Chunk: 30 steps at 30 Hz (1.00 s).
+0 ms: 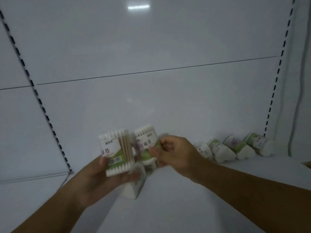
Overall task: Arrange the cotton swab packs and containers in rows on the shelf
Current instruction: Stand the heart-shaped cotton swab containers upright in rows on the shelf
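My left hand [99,175] holds a clear cotton swab pack [116,153] with a green and white label, upright above the white shelf [185,199]. A further pack [134,187] sits under that hand, blurred. Just to the right, my right hand [175,153] pinches a second swab pack [146,145] by its right edge, close beside the first. A row of several packs [235,147] lies tilted along the back of the shelf on the right.
The white back panel [151,47] rises behind the shelf, with slotted uprights at left [42,105] and right [276,84]. A brown corner of something [307,163] shows at the right edge.
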Each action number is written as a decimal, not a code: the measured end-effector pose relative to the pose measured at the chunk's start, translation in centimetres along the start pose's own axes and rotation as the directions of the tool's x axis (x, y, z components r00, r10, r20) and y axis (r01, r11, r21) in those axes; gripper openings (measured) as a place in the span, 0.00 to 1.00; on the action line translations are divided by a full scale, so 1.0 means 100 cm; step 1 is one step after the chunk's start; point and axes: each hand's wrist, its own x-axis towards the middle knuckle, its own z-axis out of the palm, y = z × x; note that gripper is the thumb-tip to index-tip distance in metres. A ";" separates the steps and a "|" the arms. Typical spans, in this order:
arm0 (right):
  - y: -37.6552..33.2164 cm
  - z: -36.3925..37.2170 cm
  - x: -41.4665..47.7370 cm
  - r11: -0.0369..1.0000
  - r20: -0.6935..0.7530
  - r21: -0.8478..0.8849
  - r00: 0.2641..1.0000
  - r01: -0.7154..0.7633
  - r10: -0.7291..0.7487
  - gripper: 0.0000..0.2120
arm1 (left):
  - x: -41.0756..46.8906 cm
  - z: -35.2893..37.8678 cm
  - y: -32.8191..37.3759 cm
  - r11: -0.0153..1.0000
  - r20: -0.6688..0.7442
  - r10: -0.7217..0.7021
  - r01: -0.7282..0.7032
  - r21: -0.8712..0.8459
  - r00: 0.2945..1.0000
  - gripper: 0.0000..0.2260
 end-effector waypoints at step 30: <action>0.015 0.263 0.076 0.987 0.178 0.113 0.980 -0.110 0.089 0.20 | -0.250 -0.134 0.118 0.959 -0.271 0.200 -0.245 -0.144 0.942 0.28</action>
